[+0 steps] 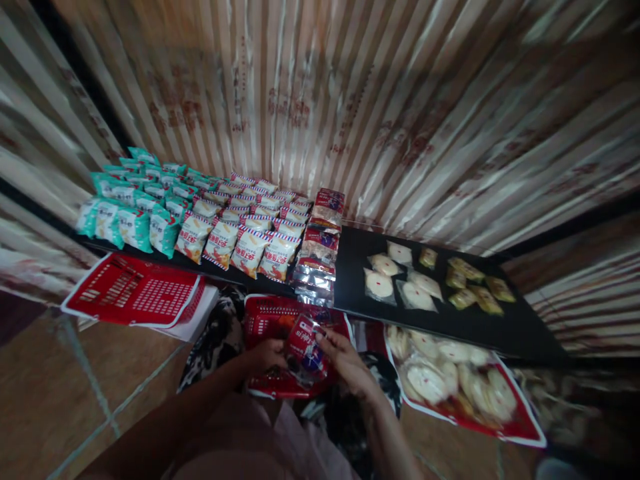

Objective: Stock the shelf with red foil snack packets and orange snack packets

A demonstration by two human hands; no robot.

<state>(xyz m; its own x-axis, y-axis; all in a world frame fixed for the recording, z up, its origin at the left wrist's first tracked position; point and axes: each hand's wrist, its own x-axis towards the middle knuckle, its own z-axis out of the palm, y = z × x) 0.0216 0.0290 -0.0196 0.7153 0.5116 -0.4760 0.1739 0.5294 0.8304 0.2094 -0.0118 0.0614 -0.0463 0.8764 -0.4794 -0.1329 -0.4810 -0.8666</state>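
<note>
Between my two hands is a shiny red and blue snack packet (306, 350), held above a red basket (260, 313) at my lap. My left hand (270, 357) grips its left edge, the fingers partly hidden. With the thumb on the packet's upper right, my right hand (343, 353) holds the other side. Straight ahead on the black shelf (355, 273), similar red packets (321, 240) lie overlapping in a column running from back to front. Some contents of the basket are hidden by the packet and my hands.
Rows of teal bags (135, 227) and white-and-red snack bags (249, 250) fill the shelf's left. Round white packaged pieces (379, 285) and small yellow-green packets (486, 300) lie on the right. A red basket (125, 290) stands left; another basket (530, 427) holds white packages. Striped sheeting (310, 87) hangs behind.
</note>
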